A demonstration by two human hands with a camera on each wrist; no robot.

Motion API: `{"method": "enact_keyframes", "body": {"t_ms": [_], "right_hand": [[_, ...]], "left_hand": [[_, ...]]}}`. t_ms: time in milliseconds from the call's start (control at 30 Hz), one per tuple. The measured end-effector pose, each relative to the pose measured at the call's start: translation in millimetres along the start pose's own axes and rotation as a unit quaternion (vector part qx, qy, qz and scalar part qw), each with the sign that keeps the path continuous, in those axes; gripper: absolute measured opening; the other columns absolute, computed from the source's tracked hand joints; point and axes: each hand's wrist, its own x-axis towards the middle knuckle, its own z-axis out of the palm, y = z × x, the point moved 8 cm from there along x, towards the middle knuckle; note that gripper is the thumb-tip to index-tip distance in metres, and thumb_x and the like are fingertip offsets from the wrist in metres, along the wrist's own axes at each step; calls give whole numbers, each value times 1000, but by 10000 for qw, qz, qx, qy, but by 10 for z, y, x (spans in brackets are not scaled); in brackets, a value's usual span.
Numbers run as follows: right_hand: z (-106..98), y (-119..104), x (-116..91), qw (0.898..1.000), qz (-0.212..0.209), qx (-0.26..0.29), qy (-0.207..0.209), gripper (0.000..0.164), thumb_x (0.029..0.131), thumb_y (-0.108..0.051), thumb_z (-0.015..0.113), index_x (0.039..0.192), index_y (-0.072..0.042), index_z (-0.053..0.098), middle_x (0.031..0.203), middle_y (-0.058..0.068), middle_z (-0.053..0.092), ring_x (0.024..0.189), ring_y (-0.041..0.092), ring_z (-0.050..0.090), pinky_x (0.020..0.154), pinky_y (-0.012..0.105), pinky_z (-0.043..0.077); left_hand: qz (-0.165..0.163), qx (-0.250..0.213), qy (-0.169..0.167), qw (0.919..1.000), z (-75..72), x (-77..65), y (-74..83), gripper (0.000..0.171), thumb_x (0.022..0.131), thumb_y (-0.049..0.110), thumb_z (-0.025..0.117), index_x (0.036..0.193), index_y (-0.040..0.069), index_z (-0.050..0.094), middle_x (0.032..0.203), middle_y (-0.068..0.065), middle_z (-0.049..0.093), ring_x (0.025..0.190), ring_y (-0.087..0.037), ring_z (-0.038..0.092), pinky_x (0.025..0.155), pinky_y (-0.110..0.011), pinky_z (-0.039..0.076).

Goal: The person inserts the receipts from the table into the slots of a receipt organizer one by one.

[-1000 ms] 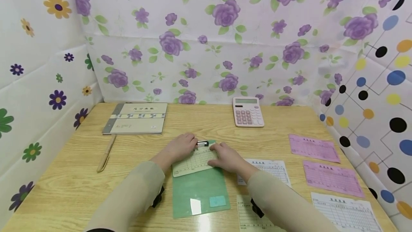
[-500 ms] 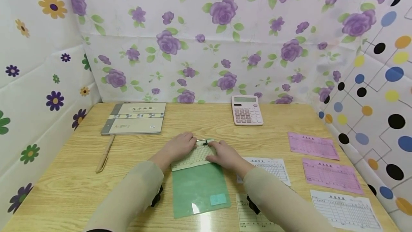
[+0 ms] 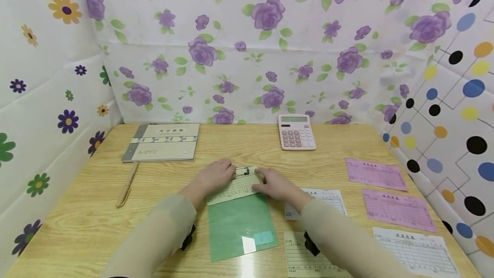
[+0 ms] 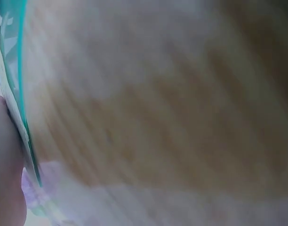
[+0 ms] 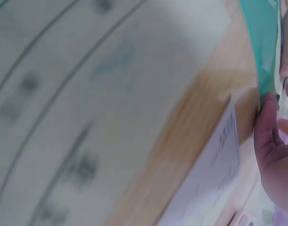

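Observation:
A translucent green clip folder (image 3: 241, 226) lies on the table in front of me, a metal clip (image 3: 246, 171) at its top. Across its upper part is a pale yellow-green printed slip (image 3: 233, 193). My left hand (image 3: 214, 178) grips the folder's upper left side, fingers beside the clip; the left wrist view shows that hand (image 4: 7, 160) against the slip and the folder's teal edge (image 4: 20, 70). On the other side my right hand (image 3: 273, 183) pinches the slip's right edge. In the right wrist view, its fingers (image 5: 266, 117) are at the folder's corner.
Below the right forearm lie a white form (image 3: 328, 200) and a yellowish form (image 3: 305, 256). Farther right are two pink forms (image 3: 376, 174) and another white form (image 3: 417, 252). A calculator (image 3: 296, 132), a ledger book (image 3: 164, 143) and a tan pen (image 3: 126, 188) stand farther off.
The slip has slid up the folder toward the clip, and the clip's bar now looks raised. My right hand has shifted slightly to the right; the left has barely moved.

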Motion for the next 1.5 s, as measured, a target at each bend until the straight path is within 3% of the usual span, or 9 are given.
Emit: {"method": "enact_keyframes", "body": {"t_ms": [67,167,300,567,700,867,1100,1267,1500], "right_hand": [[-66,73,-46,10000,23,29,-75,60,91,-34,61,140,-6,42,78,6,60,63,19,57,62,34,46],[-222,196,-159,9999,68,-115,-53,57,91,-33,61,139,-6,44,86,1,54,65,12,53,63,30,44],[-437,399,-333,9999,53,-125,-48,57,92,-27,62,138,-1,43,83,4,55,59,15,55,58,32,45],[-719,841,-679,9975,-61,-702,-42,56,84,-32,70,130,-4,54,96,7,58,83,17,53,71,36,46],[-798,1029,-854,9970,67,-762,-136,55,81,-33,73,126,-6,58,98,9,54,84,18,52,70,36,45],[-851,1226,-1040,9966,90,-809,-145,54,79,-38,74,123,-10,59,100,8,52,83,17,52,70,37,45],[-858,1393,-1177,9964,216,-780,-244,55,78,-43,73,123,-15,60,100,5,50,84,17,47,71,35,42],[-843,1505,-1202,9968,457,-593,-275,60,76,-46,74,125,-17,58,100,4,49,85,18,48,73,36,41],[-814,1550,-1174,9968,481,-616,-191,58,78,-44,73,127,-18,56,101,5,49,83,17,48,73,36,42]], "left_hand": [[-129,-46,-30,9999,16,-12,-16,21,100,27,44,106,10,55,100,-6,49,92,-20,49,78,-34,45],[-281,-105,-10,9995,17,-40,-36,21,100,29,46,107,12,55,97,-3,48,87,-19,47,73,-33,43],[-351,-145,268,9989,-3,-83,-66,19,99,31,49,106,15,55,92,-1,46,80,-17,44,67,-31,40],[-493,-429,655,9957,35,-210,-175,22,96,32,54,111,17,59,97,-1,52,83,-17,47,71,-32,42],[-603,-631,669,9939,30,-277,-230,25,96,32,53,114,17,60,101,-2,54,88,-18,49,75,-34,44],[-776,-860,720,9907,20,-353,-278,29,96,33,54,119,15,60,104,-3,54,92,-18,49,79,-34,44],[-764,-896,889,9891,-9,-428,-307,37,96,29,55,130,14,57,103,-6,55,90,-20,50,77,-36,43],[-906,-1014,724,9881,37,-421,-339,42,97,32,52,136,18,52,104,-5,53,91,-20,47,78,-36,41],[-1124,-1333,515,9833,84,-430,-382,42,98,34,50,138,20,50,106,-4,51,93,-19,44,79,-36,37]]}}
